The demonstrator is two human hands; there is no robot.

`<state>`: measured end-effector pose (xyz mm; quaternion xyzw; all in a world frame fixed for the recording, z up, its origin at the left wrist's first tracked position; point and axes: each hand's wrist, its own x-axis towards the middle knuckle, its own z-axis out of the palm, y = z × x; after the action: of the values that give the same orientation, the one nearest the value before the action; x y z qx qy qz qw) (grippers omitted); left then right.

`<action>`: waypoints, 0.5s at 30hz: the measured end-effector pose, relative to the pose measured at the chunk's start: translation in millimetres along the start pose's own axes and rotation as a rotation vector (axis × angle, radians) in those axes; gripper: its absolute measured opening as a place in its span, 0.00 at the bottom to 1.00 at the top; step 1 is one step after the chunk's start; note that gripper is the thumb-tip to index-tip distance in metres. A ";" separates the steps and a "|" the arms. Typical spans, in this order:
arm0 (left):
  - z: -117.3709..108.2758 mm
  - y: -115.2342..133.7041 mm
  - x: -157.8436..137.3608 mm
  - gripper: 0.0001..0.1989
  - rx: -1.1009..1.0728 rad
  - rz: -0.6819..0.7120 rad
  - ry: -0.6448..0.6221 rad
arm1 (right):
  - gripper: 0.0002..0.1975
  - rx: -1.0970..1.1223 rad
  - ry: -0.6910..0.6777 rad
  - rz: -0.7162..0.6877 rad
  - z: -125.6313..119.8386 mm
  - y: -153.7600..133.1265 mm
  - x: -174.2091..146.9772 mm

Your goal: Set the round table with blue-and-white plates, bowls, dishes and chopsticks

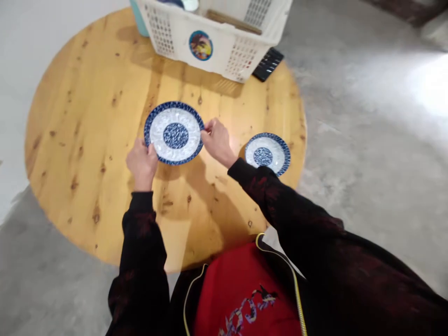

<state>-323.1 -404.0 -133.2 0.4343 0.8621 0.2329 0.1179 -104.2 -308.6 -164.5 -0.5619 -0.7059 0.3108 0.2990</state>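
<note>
A blue-and-white patterned plate is held by its rim between my two hands, over the middle of the wooden table. My left hand grips its lower left edge, thumb on top. On the opposite side, my right hand pinches the right edge. The plate casts a shadow on the wood below it. Another plate with a matching pattern lies to the right, its lower part covered by my right sleeve.
The round wooden table bears a white plastic basket at its far side, with a brown stick-like object inside. A black object lies beside the basket, and something teal stands at its left. Grey floor surrounds the table.
</note>
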 end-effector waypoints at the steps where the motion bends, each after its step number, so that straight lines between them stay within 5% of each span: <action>1: -3.6 -7.5 -13.5 0.07 0.021 0.020 -0.004 | 0.05 0.027 -0.007 0.027 -5.9 -3.9 -22.7; 8: -13.8 -62.2 -153.0 0.12 -0.143 0.042 -0.219 | 0.06 0.288 -0.123 0.342 -22.1 13.1 -192.9; 15: -31.7 -101.3 -280.7 0.15 -0.279 -0.113 -0.234 | 0.04 0.280 -0.209 0.351 -35.2 15.8 -301.6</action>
<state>-239.3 -691.2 -156.6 0.3886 0.8249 0.2912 0.2894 -10.2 -597.5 -176.6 -0.5937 -0.5746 0.5093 0.2409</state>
